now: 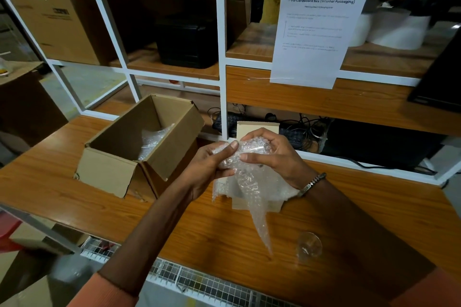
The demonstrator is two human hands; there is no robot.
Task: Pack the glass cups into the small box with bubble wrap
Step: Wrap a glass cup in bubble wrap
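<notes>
My left hand (212,169) and my right hand (269,154) both grip a glass cup wrapped in bubble wrap (245,157) above the wooden table. A loose tail of the wrap (259,209) hangs down toward the table. The small cardboard box (119,172) stands open at the left, with a wrapped bundle (153,139) inside it. A bare glass cup (308,247) stands on the table near my right forearm. A flat cardboard piece (257,203) lies under my hands.
A white-framed shelf (222,62) rises behind the table, with cartons, a black case, white rolls and a taped paper sheet (316,32). A keyboard and tangled cables (296,132) lie under it. A wire rack (199,281) runs below the table's front edge.
</notes>
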